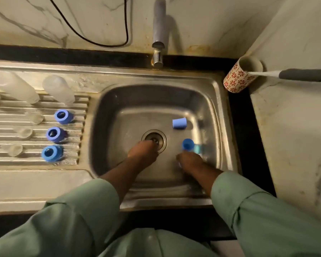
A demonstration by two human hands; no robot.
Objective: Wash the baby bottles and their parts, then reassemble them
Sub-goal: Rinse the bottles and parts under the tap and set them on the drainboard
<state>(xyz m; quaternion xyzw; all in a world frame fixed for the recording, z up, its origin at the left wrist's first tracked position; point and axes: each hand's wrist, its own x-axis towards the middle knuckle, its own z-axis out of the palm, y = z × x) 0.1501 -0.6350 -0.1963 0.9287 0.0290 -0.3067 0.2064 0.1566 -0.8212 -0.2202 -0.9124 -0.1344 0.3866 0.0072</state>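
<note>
In the steel sink (107, 112) my left hand (143, 152) reaches down, its fingertips at the edge of the drain (154, 140), holding nothing. My right hand (190, 161) holds a blurred blue cap (188, 144) at its fingertips, near the sink's right wall. A second blue cap (179, 123) lies on its side on the sink floor. On the drainboard (11, 162) stand three blue collar rings (63, 116) (55, 134) (52, 153), three clear nipples (36, 118) (25, 132) (14, 149) and frosted bottles (58, 89) (17, 88).
The tap (158, 34) hangs over the sink's back edge; no water shows. A patterned cup (239, 78) with a grey-handled brush (304, 74) leans in the back right corner. A black cable (93, 39) hangs on the wall. The stone counter (295, 136) runs along the right.
</note>
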